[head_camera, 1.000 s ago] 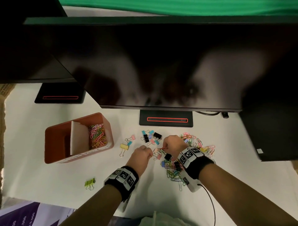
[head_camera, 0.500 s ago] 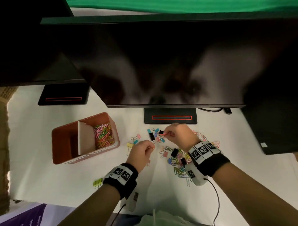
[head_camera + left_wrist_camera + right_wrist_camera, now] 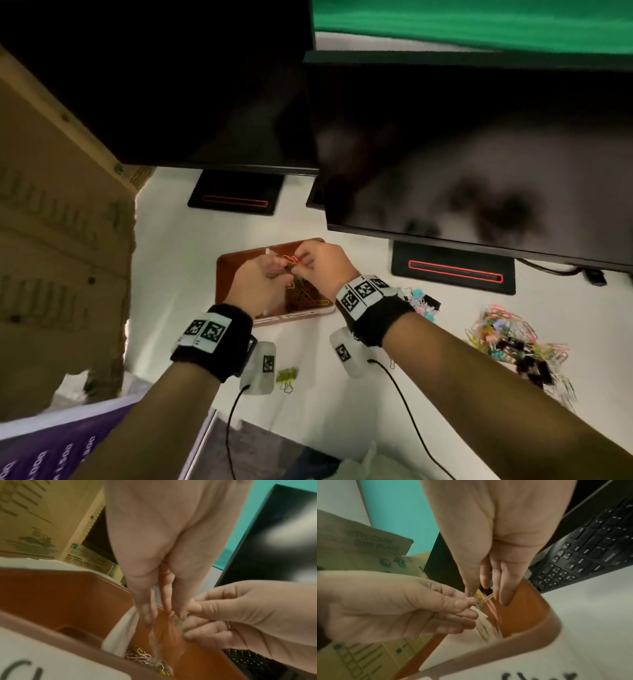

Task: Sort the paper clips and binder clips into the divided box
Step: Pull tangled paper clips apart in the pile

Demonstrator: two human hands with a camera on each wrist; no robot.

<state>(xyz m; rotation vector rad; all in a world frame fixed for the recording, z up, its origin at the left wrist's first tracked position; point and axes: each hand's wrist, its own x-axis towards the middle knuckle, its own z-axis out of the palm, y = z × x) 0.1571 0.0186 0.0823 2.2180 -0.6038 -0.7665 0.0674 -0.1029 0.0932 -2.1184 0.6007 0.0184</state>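
Both hands are held together over the divided box (image 3: 239,260), which sits on the white table (image 3: 178,274) in front of two dark monitors. The left hand (image 3: 260,287) and the right hand (image 3: 320,262) meet fingertip to fingertip above the box's right compartment. Between them they pinch a small tangle of paper clips (image 3: 291,263), orange-red and green; in the right wrist view thin orange wires run between the fingers (image 3: 505,591) of the right hand and the thumb of the left hand. Blurred clips hang or fall below the fingers; which one, cannot be told.

The right compartment already holds a layer of coloured paper clips (image 3: 139,655). A white divider (image 3: 120,631) separates it from the left compartment, whose contents are not visible.

A white label on the front wall of the box carries handwritten black letters; only a partial "C" shape is readable in the wrist views.

On the table to the right lies a mixed pile of clips (image 3: 513,342), with black binder clips among coloured wire ones. A green binder clip (image 3: 286,377) lies alone near the left wrist.

A cardboard carton (image 3: 373,543) stands at the left; its print reads "WITH CARE" and, below, "DRY PLACE". A black keyboard (image 3: 583,555) lies behind the box; keys marked "Ctrl", "Delete" and "PgDn" are legible.
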